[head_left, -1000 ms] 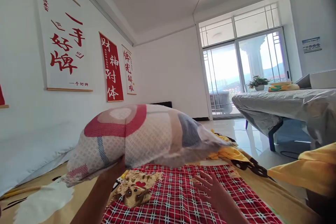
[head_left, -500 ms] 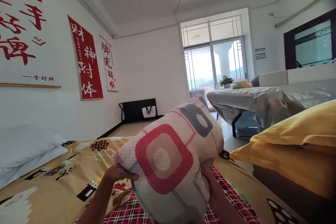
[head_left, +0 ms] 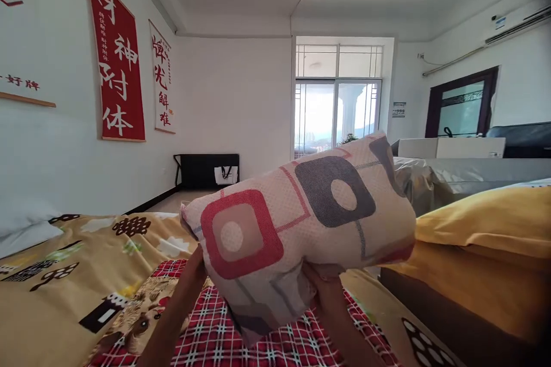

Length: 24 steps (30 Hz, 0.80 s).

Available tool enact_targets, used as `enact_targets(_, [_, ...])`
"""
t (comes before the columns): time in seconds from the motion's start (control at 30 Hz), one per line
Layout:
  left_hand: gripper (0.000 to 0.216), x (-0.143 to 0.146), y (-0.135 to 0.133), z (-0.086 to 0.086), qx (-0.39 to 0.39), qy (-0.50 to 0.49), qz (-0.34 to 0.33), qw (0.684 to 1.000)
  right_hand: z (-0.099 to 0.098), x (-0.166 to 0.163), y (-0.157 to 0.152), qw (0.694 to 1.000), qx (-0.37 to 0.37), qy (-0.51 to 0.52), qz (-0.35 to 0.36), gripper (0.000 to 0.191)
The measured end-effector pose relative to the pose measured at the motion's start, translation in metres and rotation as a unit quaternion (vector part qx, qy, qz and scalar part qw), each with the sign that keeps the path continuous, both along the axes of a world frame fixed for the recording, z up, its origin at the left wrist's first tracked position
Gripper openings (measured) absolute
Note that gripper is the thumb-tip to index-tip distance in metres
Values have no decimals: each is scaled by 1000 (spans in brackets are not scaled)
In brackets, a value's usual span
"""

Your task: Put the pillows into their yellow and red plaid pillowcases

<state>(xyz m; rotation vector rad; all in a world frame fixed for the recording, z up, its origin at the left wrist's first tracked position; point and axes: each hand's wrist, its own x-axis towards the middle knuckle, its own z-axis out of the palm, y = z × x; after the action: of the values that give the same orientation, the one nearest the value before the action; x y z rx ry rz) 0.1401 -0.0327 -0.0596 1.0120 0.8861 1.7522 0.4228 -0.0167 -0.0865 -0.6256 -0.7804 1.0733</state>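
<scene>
A pale pillow [head_left: 275, 223] with red and grey rounded squares is held up above the bed, its right end higher than its left. My left hand [head_left: 199, 257] supports its left edge from behind, and the fingers are hidden by the fabric. Underneath the middle, my right hand [head_left: 321, 287] grips the pillow where the cloth folds inward; part of the fingers is out of sight. Below both forearms lies a red plaid cloth [head_left: 215, 324] with a printed animal on it.
A tan patterned bedspread [head_left: 47, 309] covers the bed. Folded yellow bedding [head_left: 482, 246] is piled at right. Beyond stands a table with a silver cover [head_left: 465, 175]. A black folded item [head_left: 198, 172] leans on the far wall.
The pillow has swung to a flatter, wider pose, its right end moving right and up. My right hand has shifted left beneath it. The head view has turned slightly right.
</scene>
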Motion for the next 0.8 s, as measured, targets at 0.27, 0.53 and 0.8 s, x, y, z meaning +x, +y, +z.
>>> enact_targets(0.27, [73, -15, -18, -14, -19, -2, -102, 995, 31, -32, 2, 999, -6, -38, -3, 74])
enact_targets(0.53, [81, 2, -20, -10, -84, -45, 76, 993, 2, -31, 9, 988, -42, -141, -39, 68])
enact_targets(0.8, [64, -1, -16, -4, -74, -119, 157, 978, 5, -18, 9, 969, 45, -226, 90, 73])
